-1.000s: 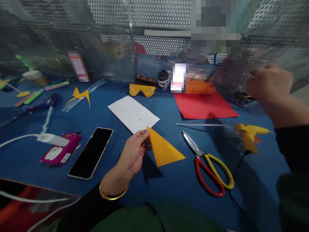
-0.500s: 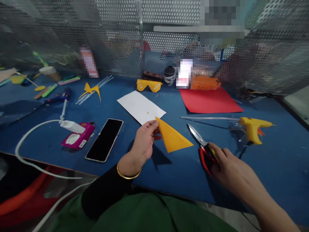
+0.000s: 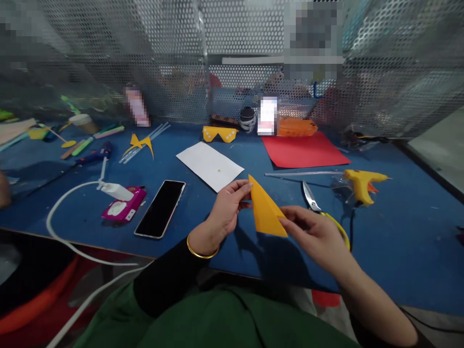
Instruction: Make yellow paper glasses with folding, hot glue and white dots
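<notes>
A folded piece of yellow paper (image 3: 264, 209), roughly triangular, is held above the blue table between both hands. My left hand (image 3: 228, 205) pinches its upper left corner between thumb and fingers. At the lower right edge, my right hand (image 3: 315, 234) grips the paper with thumb and fingertips. Scissors (image 3: 311, 197) with a yellow handle lie on the table just beyond my right hand, which partly hides them. Behind my left hand lies a white sheet (image 3: 210, 163) with a small scrap on it.
A black-screened phone (image 3: 160, 209) and a magenta power strip (image 3: 125, 205) lie to the left. On the right are a yellow glue gun (image 3: 362, 183) and red paper (image 3: 304, 151). A yellow mask shape (image 3: 219, 134) with white dots stands at the back.
My right hand has let go of the scissors, leaving them on the table, and has moved left to take the yellow paper's right edge. The view has shifted slightly.
</notes>
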Tool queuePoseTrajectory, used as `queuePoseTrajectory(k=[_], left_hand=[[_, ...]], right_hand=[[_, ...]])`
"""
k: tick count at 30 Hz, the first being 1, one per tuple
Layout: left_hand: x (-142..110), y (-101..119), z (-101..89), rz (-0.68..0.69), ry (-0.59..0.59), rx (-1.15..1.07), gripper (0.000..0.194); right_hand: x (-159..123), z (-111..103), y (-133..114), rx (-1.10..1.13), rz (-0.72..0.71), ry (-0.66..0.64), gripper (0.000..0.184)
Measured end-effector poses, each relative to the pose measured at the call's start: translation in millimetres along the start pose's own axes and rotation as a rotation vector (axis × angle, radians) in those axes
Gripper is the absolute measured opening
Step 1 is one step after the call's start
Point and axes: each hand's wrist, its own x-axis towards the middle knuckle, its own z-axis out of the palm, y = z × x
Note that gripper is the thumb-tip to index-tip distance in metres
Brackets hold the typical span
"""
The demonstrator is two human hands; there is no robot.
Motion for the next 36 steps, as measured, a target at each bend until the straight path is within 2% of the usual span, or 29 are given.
queuePoseTrajectory(k=[2, 5, 8, 10, 14, 16, 18, 21, 23, 25, 27, 29, 31, 33, 35, 36], left_hand=[[-2.3, -0.2, 1.7, 0.007, -0.044, 0.047, 0.03], [-5.0, 0.9, 3.0, 0.017, -0.113, 0.158, 0.044], [-6.1, 0.4, 2.9, 0.005, -0.14, 0.25, 0.037], [-5.5, -1.1, 1.2, -0.038, -0.121, 0.242, 0.027], [-2.8, -1.6, -4.5, -0.18, -0.162, 0.192, 0.016], [-1.9, 0.0, -5.9, -0.194, -0.192, 0.21, 0.013], [-1.5, 1.9, -5.6, -0.165, -0.201, 0.287, 0.012], [-1.8, 3.5, -2.8, -0.048, -0.229, 0.559, 0.012], [-2.7, 4.2, -0.6, 0.06, -0.291, 0.789, 0.015], [-3.6, 5.2, 0.6, 0.132, -0.375, 0.94, 0.02], [-3.7, 6.9, -0.7, 0.095, -0.464, 0.939, 0.019], [-2.4, 8.7, -4.8, 0.009, -0.515, 0.846, 0.017], [-0.4, 9.3, -10.1, 0.01, -0.44, 0.757, 0.046], [0.3, 7.2, -13.6, 0.095, -0.238, 0.646, 0.062], [-1.8, 1.7, -13.0, 0.092, -0.085, 0.47, 0.052], [-3.7, -1.9, -11.0, 0.036, -0.066, 0.378, 0.043]], right_hand=[[5.9, 8.6, -7.7, -0.096, -0.043, -0.022, 0.031], [8.2, 17.1, -8.4, -0.347, -0.143, 0.138, 0.031], [8.6, 20.3, -3.4, -0.421, -0.19, 0.226, 0.032], [10.5, 19.4, 1.9, -0.286, -0.097, 0.19, 0.032], [16.0, 13.5, 15.7, 0.283, 0.231, -0.054, 0.037], [17.1, 10.5, 20.4, 0.418, 0.311, -0.125, 0.042], [17.6, 7.9, 21.0, 0.393, 0.3, -0.145, 0.043], [22.6, 4.9, 14.1, 0.314, 0.214, -0.073, 0.039], [30.2, 4.2, 7.1, 0.327, 0.177, 0.001, 0.042], [39.3, 4.9, 1.6, 0.413, 0.192, -0.003, 0.042], [46.6, 6.3, -0.3, 0.501, 0.225, -0.048, 0.038], [50.5, 7.5, 2.2, 0.554, 0.253, -0.038, 0.036], [51.4, 8.1, 7.6, 0.586, 0.255, 0.069, 0.035], [51.2, 9.5, 13.2, 0.62, 0.245, 0.233, 0.034], [51.1, 13.5, 16.6, 0.648, 0.231, 0.393, 0.032], [51.0, 16.8, 17.0, 0.657, 0.226, 0.455, 0.032]])
